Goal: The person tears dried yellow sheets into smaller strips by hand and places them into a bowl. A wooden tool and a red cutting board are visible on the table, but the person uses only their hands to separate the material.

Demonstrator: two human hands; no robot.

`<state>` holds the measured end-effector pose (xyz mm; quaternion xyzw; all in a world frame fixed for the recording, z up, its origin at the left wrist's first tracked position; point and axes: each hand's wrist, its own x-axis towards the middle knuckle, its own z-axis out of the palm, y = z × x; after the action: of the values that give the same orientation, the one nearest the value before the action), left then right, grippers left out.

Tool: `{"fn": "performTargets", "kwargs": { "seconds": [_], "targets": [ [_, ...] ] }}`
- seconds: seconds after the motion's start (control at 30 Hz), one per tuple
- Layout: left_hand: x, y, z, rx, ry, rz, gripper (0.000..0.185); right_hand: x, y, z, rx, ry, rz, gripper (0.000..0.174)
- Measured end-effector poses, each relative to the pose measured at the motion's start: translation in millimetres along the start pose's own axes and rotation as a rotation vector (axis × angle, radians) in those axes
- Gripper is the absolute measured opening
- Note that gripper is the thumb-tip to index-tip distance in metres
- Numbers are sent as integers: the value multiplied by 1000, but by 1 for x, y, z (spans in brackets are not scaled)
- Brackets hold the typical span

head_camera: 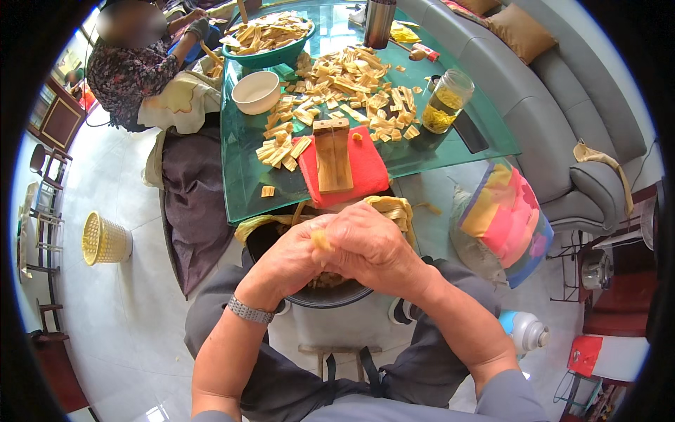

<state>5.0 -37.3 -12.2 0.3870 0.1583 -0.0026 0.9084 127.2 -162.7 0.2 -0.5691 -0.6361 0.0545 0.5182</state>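
Observation:
My left hand point(292, 258) and my right hand point(372, 240) meet in front of me, both closed around a small yellowish piece point(320, 240). Fingers hide most of that piece. Beneath them, between my knees, stands a dark round tub point(329, 303) holding pale scraps, partly covered by my hands. Long yellow strips, perhaps dried bamboo shoot point(396, 211), hang over its rim. Just beyond, a waisted wooden block point(334, 163) rests on a folded red cloth point(372, 163) at the table's near edge. Cut, ribbed yellow pieces point(343, 74) lie scattered behind it.
On the glass table point(245, 203) are a white bowl point(256, 92), a heaped green basin point(269, 59), a glass jar point(448, 100), a phone point(471, 131) and a metal tumbler point(378, 24). Another person point(134, 74) sits at left. A grey sofa point(532, 116) borders the right.

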Motion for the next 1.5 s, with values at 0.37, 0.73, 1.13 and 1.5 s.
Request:
{"fn": "performTargets", "kwargs": {
  "seconds": [0.37, 0.73, 1.13, 1.5],
  "targets": [
    [-1, 11, -3, 496, 39, -109, 15, -1, 9, 5, -145, 180, 229, 13],
    [0, 3, -7, 1279, 170, 587, 20, -13, 29, 3, 367, -128, 905, 39],
    [-5, 6, -17, 1081, 191, 423, 27, -11, 31, 3, 914, -206, 1214, 37],
    [-12, 19, -16, 168, 76, 64, 38, 4, 8, -10, 88, -126, 486, 27]
  ]
}}
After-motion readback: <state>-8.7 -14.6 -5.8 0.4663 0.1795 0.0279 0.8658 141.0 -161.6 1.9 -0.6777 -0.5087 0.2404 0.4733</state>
